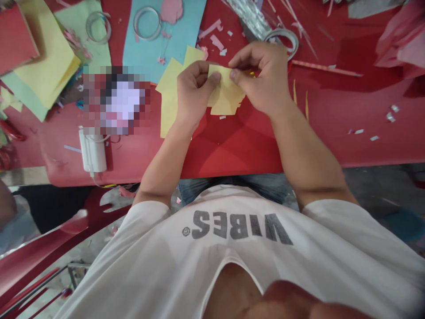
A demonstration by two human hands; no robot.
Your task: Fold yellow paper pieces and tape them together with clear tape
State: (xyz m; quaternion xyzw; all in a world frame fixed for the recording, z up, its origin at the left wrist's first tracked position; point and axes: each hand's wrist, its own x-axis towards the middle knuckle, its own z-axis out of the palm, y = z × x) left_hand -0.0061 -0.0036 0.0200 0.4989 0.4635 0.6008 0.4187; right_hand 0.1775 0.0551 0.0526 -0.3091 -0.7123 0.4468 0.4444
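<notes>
A small piece of yellow paper (pixel 222 76) is pinched between both hands above the red table. My left hand (pixel 196 94) is closed on its left edge, thumb on top. On the opposite edge, my right hand (pixel 264 79) grips it between thumb and fingertips. Beneath the held piece are cut yellow paper pieces (pixel 226 106), some of them hidden by my hands. Larger yellow paper (pixel 169 106) lies just left of my left hand, partly covered by it.
Blue paper (pixel 136 57) bears a tape roll (pixel 147 23) and a pink paper flower (pixel 171 10). Another tape roll (pixel 288 42) lies behind my right hand, near a pencil (pixel 327 68). A white power bank (pixel 93 150) with a cable sits at the front left. Paper scraps (pixel 391 116) dot the red table (pixel 348 146).
</notes>
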